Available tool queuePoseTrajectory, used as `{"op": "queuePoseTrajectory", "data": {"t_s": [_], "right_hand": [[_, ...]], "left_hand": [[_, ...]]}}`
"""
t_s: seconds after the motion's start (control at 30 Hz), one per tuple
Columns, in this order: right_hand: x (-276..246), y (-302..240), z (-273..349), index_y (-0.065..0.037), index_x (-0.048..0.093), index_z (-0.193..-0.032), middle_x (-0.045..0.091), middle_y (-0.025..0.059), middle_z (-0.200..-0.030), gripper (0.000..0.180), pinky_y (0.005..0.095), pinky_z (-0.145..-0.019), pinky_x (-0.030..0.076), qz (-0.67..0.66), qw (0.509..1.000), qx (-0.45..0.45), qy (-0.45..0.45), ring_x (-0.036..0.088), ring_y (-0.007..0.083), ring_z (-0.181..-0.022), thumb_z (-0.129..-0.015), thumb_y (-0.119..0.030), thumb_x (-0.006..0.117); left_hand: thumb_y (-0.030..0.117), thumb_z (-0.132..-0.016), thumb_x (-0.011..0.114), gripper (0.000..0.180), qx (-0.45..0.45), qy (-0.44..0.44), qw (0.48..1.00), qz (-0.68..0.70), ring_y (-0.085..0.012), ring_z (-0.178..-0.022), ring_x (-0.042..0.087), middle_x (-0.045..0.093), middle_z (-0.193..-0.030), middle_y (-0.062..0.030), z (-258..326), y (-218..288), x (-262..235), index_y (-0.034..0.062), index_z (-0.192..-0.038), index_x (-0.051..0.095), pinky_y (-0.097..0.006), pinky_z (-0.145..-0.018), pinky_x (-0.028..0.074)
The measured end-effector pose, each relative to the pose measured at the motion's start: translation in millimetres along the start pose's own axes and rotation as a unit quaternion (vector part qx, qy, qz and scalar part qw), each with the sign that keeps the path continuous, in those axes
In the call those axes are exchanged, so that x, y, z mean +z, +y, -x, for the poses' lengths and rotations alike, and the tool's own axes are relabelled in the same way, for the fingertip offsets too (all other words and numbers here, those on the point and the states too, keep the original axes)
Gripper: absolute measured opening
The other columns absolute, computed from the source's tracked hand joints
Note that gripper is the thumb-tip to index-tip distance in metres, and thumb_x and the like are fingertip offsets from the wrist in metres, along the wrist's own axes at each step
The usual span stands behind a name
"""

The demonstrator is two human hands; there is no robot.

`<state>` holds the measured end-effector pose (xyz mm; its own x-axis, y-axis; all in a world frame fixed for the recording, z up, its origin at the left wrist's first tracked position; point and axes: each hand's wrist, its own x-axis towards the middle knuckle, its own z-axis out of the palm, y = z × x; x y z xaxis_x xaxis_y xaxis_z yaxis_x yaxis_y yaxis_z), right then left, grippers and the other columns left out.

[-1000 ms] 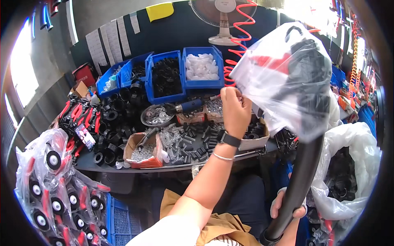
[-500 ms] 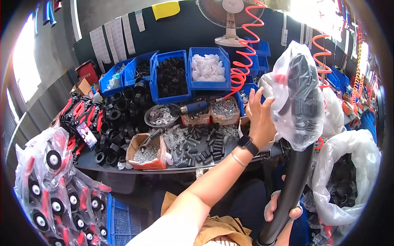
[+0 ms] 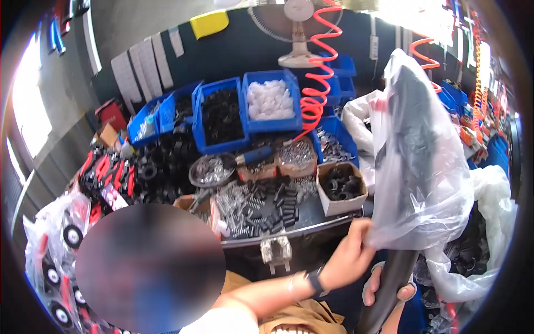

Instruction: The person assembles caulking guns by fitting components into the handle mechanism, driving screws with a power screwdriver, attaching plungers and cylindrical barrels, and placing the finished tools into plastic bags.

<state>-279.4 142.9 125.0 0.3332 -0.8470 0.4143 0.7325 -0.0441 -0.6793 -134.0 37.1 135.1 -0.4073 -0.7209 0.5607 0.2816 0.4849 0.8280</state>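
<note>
A long black tube (image 3: pixel 396 273) stands tilted in front of me, its upper part inside a clear plastic bag (image 3: pixel 423 206). Something dark with a bit of red shows through the film near the top. My left hand (image 3: pixel 351 253) is closed on the bag's lower left edge, its fingertips partly hidden against the film. Lower down, my right hand (image 3: pixel 389 289) wraps round the bare tube below the bag's mouth, in what looks like a pale fingerless glove. A small carton of black parts (image 3: pixel 340 205) sits on the bench just beyond my left hand.
Springs (image 3: pixel 242 200) and black sleeves (image 3: pixel 285 206) lie along the bench. Blue bins (image 3: pixel 219 146) stand behind them, under a coiled red hose (image 3: pixel 314 106). Bagged wheeled parts (image 3: pixel 47 239) fill the left side. A plastic-lined container (image 3: pixel 492 195) stands at right.
My left hand has moved down from beside the bag's upper part to its lower edge. The bag reaches further down the tube and spreads wider. The view has shifted a little.
</note>
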Motion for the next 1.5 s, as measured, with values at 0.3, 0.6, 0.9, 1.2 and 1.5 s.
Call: {"op": "queuePoseTrajectory", "data": {"t_s": [0.3, 0.6, 0.9, 1.2, 1.5], "right_hand": [[39.8, 20.7, -43.8, 0.007, 0.043, -0.126, 0.065, 0.0213, -0.083, 0.094, 0.0346, -0.044, 0.056, 0.063, 0.967, -0.025, 0.245, 0.065, 0.0288, -0.053, -0.058, -0.043, 0.086], [-33.3, 29.4, 21.4, 0.003, 0.05, -0.131, 0.066, 0.013, -0.099, 0.072, 0.0331, -0.07, 0.058, 0.173, 0.895, -0.196, 0.36, 0.067, 0.0208, -0.081, -0.082, -0.047, 0.069], [-33.6, 98.6, -137.8, 0.001, 0.052, -0.129, 0.063, 0.0094, -0.1, 0.062, 0.0303, -0.078, 0.054, 0.112, 0.978, -0.082, 0.158, 0.063, 0.0169, -0.088, -0.088, -0.043, 0.065], [-13.2, 80.0, -204.4, -0.001, 0.053, -0.128, 0.06, 0.0058, -0.1, 0.052, 0.0275, -0.086, 0.049, 0.115, 0.978, -0.128, 0.114, 0.059, 0.0129, -0.095, -0.094, -0.039, 0.061], [15.8, 83.9, -207.4, -0.002, 0.054, -0.126, 0.058, 0.0022, -0.101, 0.043, 0.0247, -0.094, 0.044, 0.127, 0.954, -0.207, 0.173, 0.056, 0.009, -0.102, -0.1, -0.036, 0.057]], "left_hand": [[0.012, -0.077, 0.071, 0.054, 0.243, 0.052, 0.835, -0.491, -0.0288, -0.081, 0.061, 0.056, -0.095, -0.0135, -73.4, 88.6, -28.0, -0.0019, -0.127, 0.054, -0.038, -0.069, 0.053], [0.018, -0.085, 0.064, 0.019, 0.405, -0.217, 0.814, -0.355, -0.012, -0.052, 0.052, 0.049, -0.067, 0.0, 73.8, 116.6, -31.9, 0.0035, -0.097, 0.063, -0.025, -0.043, 0.038], [0.021, -0.081, 0.067, 0.043, 0.458, -0.132, 0.741, -0.473, -0.0454, -0.142, 0.033, 0.039, -0.148, -0.0268, -51.3, 153.8, -150.8, 0.0369, -0.12, 0.059, -0.072, -0.114, 0.018], [0.033, -0.079, 0.066, 0.032, 0.574, -0.129, 0.245, -0.77, -0.0336, -0.093, 0.066, 0.061, -0.092, -0.0106, 5.4, 277.4, -246.4, 0.0336, -0.108, 0.051, -0.05, -0.094, 0.053], [0.023, -0.076, 0.072, 0.081, 0.107, 0.151, 0.107, -0.977, -0.0323, -0.07, 0.066, 0.063, -0.079, -0.01, 140.1, 560.8, -250.7, 0.0265, -0.15, 0.038, -0.043, -0.061, 0.055]]}}
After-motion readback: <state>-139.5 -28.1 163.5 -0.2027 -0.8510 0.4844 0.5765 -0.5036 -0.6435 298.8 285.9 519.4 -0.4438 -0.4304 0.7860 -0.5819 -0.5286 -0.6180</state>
